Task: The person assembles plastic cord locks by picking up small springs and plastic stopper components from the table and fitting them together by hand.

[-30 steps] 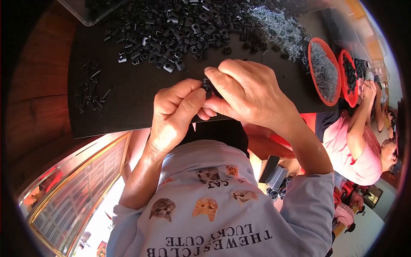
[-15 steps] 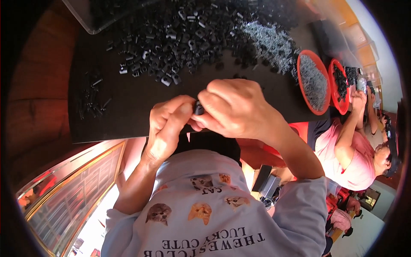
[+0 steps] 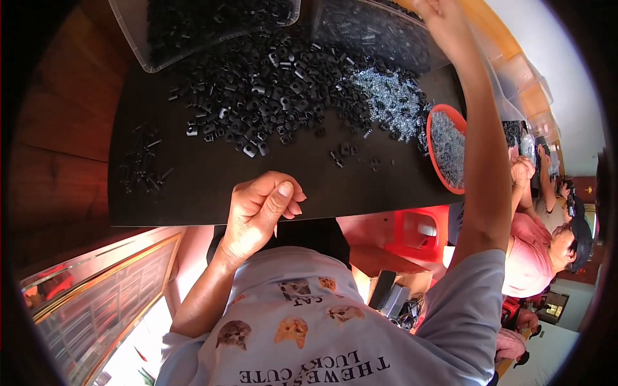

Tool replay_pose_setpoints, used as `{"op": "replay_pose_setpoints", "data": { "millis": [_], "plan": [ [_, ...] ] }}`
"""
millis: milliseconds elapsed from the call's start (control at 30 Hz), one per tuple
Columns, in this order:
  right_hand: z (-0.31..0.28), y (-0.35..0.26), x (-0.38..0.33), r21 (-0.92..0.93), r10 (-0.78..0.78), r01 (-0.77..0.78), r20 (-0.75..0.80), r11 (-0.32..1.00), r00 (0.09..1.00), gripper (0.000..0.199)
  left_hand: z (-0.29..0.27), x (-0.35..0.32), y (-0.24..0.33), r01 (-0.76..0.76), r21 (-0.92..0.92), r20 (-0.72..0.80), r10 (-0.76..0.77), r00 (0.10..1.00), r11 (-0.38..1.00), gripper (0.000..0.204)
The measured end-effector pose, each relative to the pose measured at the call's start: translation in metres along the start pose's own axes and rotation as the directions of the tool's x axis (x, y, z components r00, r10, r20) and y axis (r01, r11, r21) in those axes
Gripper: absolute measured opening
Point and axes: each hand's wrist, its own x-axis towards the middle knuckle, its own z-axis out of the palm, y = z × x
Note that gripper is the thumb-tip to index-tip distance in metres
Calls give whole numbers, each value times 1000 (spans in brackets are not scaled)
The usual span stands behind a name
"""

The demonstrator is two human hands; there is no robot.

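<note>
Curling inward over the near edge of the desk, the fingers of the left hand are closed, with the thumb laid against the bent index finger; whether a small part is enclosed between them cannot be told. Beyond these fingertips, well apart from them, a broad pile of black clips is spread across the desk. A few loose black pieces are scattered nearer, ahead and to the right of the same fingers. Farther to their right, a heap of silvery springs is found against the pile's right side, and more springs are held in a red bowl, partly covered by the right forearm. To the left of the left fingers, thin black rods are strewn. The right hand is stretched far forward at the upper edge of the view, near a clear bin filled with dark parts; whether anything is grasped by its fingers cannot be told. Past the left fingers, beyond the clips, another clear bin is seen.
</note>
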Motion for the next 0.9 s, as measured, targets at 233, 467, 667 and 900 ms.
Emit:
{"op": "replay_pose_setpoints", "data": {
  "millis": [233, 467, 667, 900],
  "plan": [
    [-4, -92, -99, -3, -16, 20, 494, 1000, 870, 18, -5, 2, -1, -9, 138, 63, 0, 998, 990, 33],
    [38, -122, -115, -173, 53, 70, 620, 982, 783, 26, -2, -1, -1, -50, 161, 65, 40, 997, 986, 30],
    [50, -146, -111, -96, -15, 118, 712, 988, 702, 26, 2, -3, 2, -71, 206, 35, 65, 997, 976, 31],
    [26, -135, -129, -55, -137, 214, 608, 975, 782, 24, 0, -1, -3, -170, 278, 78, 154, 985, 945, 29]
  ]
}}
